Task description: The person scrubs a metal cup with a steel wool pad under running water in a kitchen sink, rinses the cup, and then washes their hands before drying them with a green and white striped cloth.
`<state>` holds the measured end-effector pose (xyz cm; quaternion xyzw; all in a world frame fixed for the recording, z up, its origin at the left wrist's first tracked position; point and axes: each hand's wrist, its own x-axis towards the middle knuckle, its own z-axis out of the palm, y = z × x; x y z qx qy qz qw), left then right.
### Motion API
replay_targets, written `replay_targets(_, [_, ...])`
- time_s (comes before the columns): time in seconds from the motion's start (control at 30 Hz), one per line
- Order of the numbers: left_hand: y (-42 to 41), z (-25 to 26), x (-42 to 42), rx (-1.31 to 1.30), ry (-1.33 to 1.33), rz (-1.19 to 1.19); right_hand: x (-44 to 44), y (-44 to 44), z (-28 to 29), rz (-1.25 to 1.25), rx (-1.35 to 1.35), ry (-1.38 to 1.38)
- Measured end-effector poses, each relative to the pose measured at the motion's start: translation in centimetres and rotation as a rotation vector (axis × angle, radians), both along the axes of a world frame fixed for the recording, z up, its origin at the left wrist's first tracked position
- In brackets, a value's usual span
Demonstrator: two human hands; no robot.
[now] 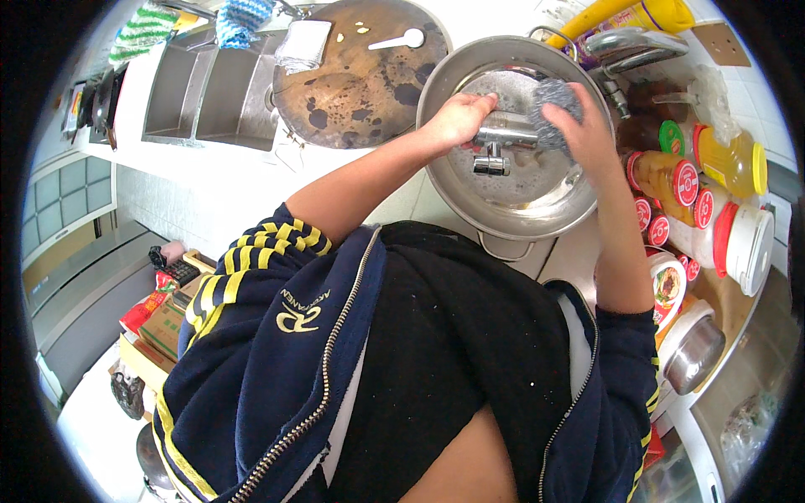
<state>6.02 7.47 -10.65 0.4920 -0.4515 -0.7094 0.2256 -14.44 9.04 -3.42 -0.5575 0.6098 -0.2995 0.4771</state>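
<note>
A chrome faucet fitting (508,130) with a short side outlet is held over a large steel basin (516,231) with two loop handles. My left hand (462,119) grips the fitting's left end, thumb on top. In my right hand (582,129) is a grey scouring pad (555,113), pressed against the fitting's right end. Shallow water with some suds lies in the basin below. The underside of the fitting and the fingertips behind the pad are hidden.
Left of the basin lies a round wooden board (358,94) with a white spoon (397,40) and a folded cloth (304,45). Beyond it is a double steel sink (217,94). Jars with red lids (685,182) crowd the right side, below a chrome tap (641,50).
</note>
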Motion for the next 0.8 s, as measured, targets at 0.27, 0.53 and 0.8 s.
replay_targets(0.27, [-0.4, -0.5, -0.6, -0.08, -0.057, 0.007, 2.7, 1.0, -2.7, 0.466, -0.429, 0.199])
replay_targets(0.53, [-0.5, -0.3, -0.8, -0.063, -0.14, 0.004, 0.2, 0.3, -4.6, 0.423, -0.241, -0.056])
replay_targets(0.8, [-0.7, -0.7, -0.7, -0.086, -0.148, 0.016, -0.9, 0.4, -5.5, 0.415, -0.193, -0.107])
